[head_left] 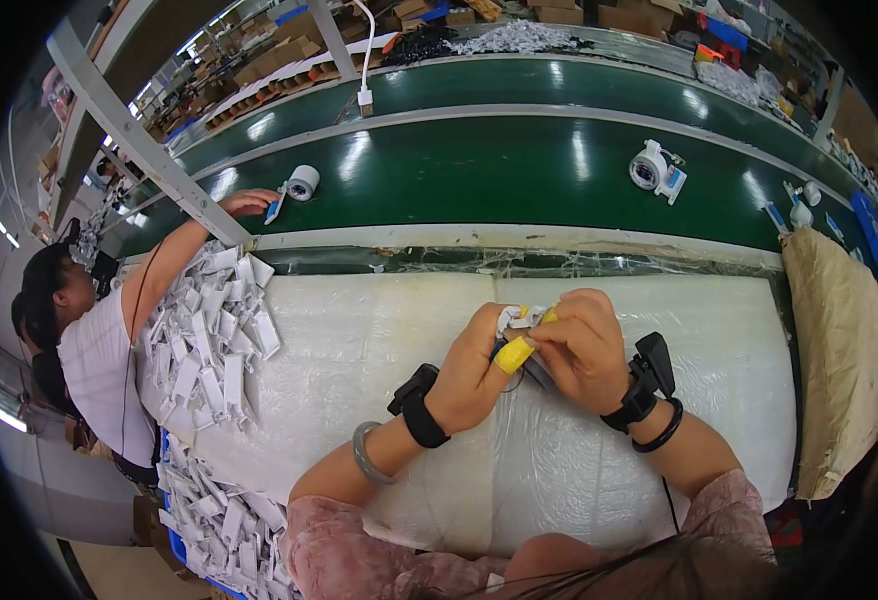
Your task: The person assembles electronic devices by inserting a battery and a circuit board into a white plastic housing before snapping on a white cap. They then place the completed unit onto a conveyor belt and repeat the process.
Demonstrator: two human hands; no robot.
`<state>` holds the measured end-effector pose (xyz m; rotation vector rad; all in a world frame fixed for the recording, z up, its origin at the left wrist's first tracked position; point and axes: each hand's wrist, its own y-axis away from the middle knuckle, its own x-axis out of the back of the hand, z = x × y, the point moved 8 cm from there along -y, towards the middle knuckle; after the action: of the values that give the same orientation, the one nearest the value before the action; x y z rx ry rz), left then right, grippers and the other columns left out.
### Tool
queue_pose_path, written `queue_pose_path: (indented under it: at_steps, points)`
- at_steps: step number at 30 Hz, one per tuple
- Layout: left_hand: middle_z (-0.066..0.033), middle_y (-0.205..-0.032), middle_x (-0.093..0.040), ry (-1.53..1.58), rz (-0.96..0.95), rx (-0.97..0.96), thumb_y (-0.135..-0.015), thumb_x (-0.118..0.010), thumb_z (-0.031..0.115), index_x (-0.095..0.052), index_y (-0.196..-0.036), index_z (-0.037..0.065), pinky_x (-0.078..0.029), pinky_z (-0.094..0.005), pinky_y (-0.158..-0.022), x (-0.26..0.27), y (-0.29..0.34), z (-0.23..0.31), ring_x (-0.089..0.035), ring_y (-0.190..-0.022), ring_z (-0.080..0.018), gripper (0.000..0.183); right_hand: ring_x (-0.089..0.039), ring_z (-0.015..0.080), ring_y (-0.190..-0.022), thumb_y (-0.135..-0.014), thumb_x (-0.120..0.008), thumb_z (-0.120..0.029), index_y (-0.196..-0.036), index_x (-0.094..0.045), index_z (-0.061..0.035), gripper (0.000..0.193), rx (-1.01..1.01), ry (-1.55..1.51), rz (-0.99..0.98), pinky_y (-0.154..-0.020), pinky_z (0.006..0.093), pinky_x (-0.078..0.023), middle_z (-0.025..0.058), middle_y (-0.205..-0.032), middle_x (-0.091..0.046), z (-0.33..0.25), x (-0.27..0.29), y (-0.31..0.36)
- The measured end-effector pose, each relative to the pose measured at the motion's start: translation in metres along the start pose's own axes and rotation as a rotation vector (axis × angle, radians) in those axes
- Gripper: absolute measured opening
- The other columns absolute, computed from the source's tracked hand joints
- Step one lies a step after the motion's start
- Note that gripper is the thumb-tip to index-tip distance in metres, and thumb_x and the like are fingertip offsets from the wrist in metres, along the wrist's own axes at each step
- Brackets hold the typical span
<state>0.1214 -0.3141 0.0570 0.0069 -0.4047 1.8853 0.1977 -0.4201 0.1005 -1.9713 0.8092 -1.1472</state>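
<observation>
A: ok, headcount? any labels you can read?

B: One small white plastic part (517,319), held up over the table (379,330), a bit right of the middle. Two heaps of white plastic pieces: one on the table's left side (221,345), one near left in a blue crate (177,545). Two round-fronted white units on the green conveyor (469,180), left (302,183) and right (648,168). Both have blue patches, too small to read.

A: and the fingers?

B: Left hand (474,370) is pinched shut on the part, yellow wrap (515,356) at its thumb. Right hand (584,350) has its fingers curled in close beside it, can't tell if they're gripping too. Far left, a co-worker's hand (249,202) is at the left unit.
</observation>
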Motion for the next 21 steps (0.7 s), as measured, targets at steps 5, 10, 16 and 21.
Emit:
queue_pose_path:
  at_steps: [5,10,16,21]
  points:
    - [-0.0013,-0.081,-0.053,-0.049,0.044,0.013,-0.100,-0.046,0.012,-0.049,-0.116,0.002,-0.043,-0.0220,-0.061,0.001,0.001,-0.003,-0.051,-0.066,-0.0065,0.019,-0.059,0.0269,-0.080,-0.066,-0.076,-0.001,-0.088,-0.065,-0.0074,0.025,-0.013,0.000,0.031,-0.083,0.0416,-0.046,0.0064,-0.084,-0.061,-0.001,0.000,-0.001]
    - [-0.0017,-0.080,-0.054,-0.129,0.063,-0.027,-0.100,-0.045,0.011,-0.052,-0.111,0.003,-0.043,-0.0225,-0.059,0.005,0.000,0.001,-0.052,-0.065,-0.0076,0.016,-0.059,0.0269,-0.080,-0.066,-0.076,-0.001,-0.088,-0.064,-0.0072,0.025,-0.011,0.002,0.033,-0.083,0.0420,-0.045,0.0065,-0.083,-0.060,-0.001,-0.002,0.000]
    - [-0.0028,-0.082,-0.056,0.011,0.011,0.083,-0.101,-0.043,0.014,-0.051,-0.114,0.003,-0.044,-0.0235,-0.059,0.005,-0.002,-0.009,-0.053,-0.064,-0.0095,0.019,-0.059,0.0271,-0.082,-0.067,-0.075,-0.001,-0.090,-0.064,-0.0070,0.026,-0.019,0.007,0.009,-0.085,0.0415,-0.044,0.0057,-0.083,-0.060,0.002,-0.004,0.003]
    - [-0.0087,-0.091,-0.062,0.268,0.093,0.304,-0.102,-0.042,0.027,-0.048,-0.122,0.004,-0.054,-0.0276,-0.061,0.018,-0.004,-0.026,-0.062,-0.071,-0.0144,0.032,-0.055,0.0300,-0.097,-0.072,-0.072,-0.003,-0.103,-0.059,-0.0068,0.033,-0.083,0.034,0.047,-0.086,0.0419,-0.043,0.0099,-0.099,-0.060,0.003,-0.007,0.006]
